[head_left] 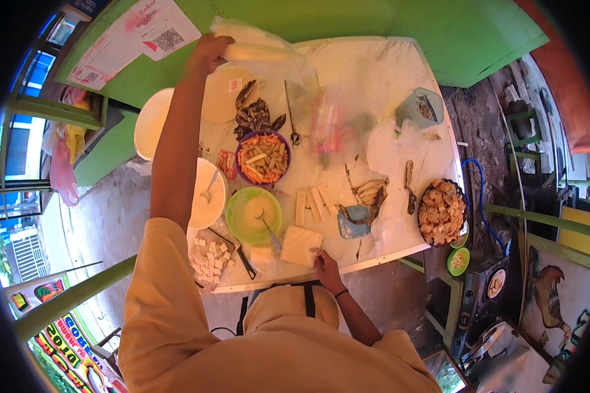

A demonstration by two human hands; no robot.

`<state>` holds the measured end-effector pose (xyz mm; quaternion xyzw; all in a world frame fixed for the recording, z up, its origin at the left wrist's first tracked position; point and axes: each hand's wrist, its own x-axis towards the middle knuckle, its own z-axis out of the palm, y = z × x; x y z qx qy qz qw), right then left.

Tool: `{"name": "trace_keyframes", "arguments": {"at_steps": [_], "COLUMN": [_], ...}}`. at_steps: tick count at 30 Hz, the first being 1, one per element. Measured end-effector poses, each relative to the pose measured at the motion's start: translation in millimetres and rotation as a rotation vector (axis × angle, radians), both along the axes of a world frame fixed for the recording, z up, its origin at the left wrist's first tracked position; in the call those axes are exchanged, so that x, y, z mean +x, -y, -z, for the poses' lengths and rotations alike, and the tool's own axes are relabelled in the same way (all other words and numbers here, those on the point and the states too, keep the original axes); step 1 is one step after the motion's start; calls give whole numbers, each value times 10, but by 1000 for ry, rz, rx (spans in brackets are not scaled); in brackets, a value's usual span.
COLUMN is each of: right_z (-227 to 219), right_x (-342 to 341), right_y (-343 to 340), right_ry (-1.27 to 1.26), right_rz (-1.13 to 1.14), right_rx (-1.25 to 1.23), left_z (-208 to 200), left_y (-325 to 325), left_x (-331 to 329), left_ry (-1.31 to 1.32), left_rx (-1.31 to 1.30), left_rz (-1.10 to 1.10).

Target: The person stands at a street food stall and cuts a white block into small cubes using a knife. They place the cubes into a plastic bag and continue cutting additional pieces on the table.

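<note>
My left hand (211,52) reaches to the table's far left edge, its fingers closed on a pale, filmy plastic bag (259,44) that is smeared by motion. Near the front edge, my right hand (328,272) pinches the corner of a square stack of pale, thin wrapper sheets (299,245). Just beyond that stack lie several cream-coloured strips (314,204). Left of it, a light green bowl (236,226) holds pale liquid and a spoon (269,230). A purple bowl (288,147) of carrot-like orange and pale sticks stands farther back.
White cubes (211,261) fill a tray at front left, beside a black-handled knife (246,262). A white bowl (217,208) with a spoon stands behind. Bananas (372,194) and a blue container (354,223) lie right of centre. Browned food pieces (442,211) fill a dish at the right edge.
</note>
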<state>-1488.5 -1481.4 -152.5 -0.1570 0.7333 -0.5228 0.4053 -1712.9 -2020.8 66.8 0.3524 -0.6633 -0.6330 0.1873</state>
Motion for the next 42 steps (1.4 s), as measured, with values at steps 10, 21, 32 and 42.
{"name": "trace_keyframes", "arguments": {"at_steps": [10,21,32,42], "right_z": [-131,-1695,-1726,-1444], "right_x": [283,951,1469,1298], "right_y": [-83,1301,1467,1317], "right_ry": [-340,-853,-761,-529], "right_rz": [550,9,-683,-472], "right_rx": [141,-659,-545,-561], "left_z": [-851,-516,157,-3], "left_y": [-1091,-2478,-2769,-2825], "left_x": [2424,5238,6079,5681], "left_ry": [-343,-63,-75,-310], "left_rx": [128,274,631,531], "left_rz": [-321,-594,-595,-620]}}
